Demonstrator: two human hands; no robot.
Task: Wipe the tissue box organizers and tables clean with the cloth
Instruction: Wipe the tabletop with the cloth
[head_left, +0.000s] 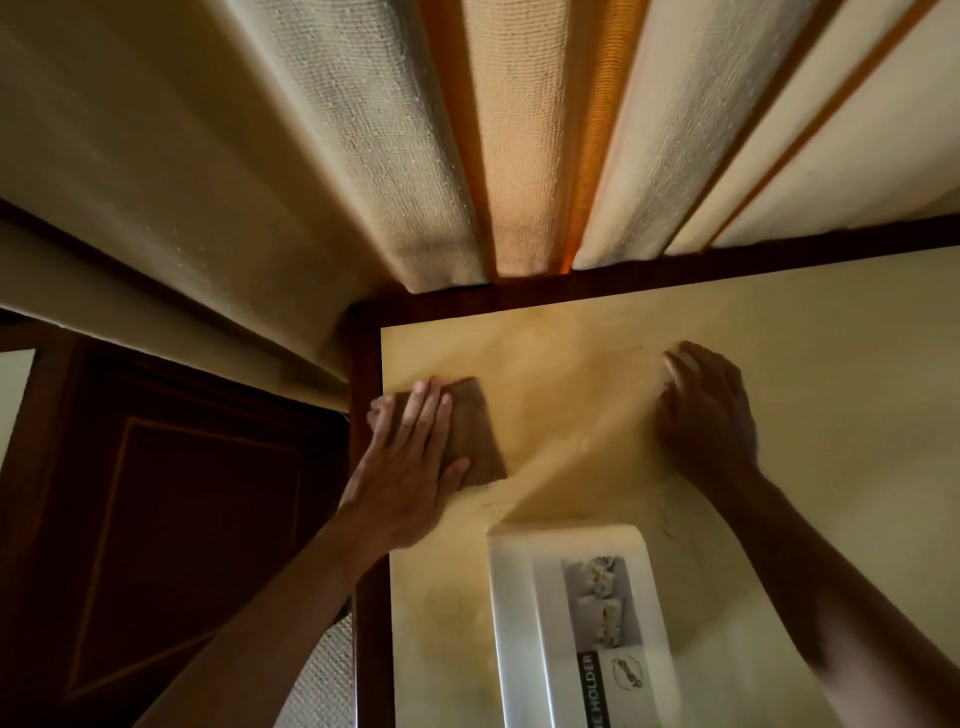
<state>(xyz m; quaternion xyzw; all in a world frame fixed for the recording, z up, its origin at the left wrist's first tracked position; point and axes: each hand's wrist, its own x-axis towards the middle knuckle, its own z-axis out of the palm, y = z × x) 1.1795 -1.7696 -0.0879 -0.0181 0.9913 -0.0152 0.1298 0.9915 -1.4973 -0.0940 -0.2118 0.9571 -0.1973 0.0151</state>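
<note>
Brown folded cloth (475, 431) lying flat on pale cream worktop (831, 395) with dark wood edging, near its 10 o'clock corner. Left hand (410, 462) pressing down on it, fingers straight and together, pointing toward 12 o'clock. Right hand (704, 410) resting on bare worktop at 2 o'clock, well apart from the cloth, fingers loosely bent, holding nothing. White plastic tissue box organizer (576, 629) standing at 6 o'clock, between both forearms, printed label partly readable. Cream curtain folds (363, 156) hanging beyond the far edge. Judged step: wiping the worktop corner. Next likely calls for sweeping toward 3 o'clock, steady pressure, keeping clear of the organizer.
</note>
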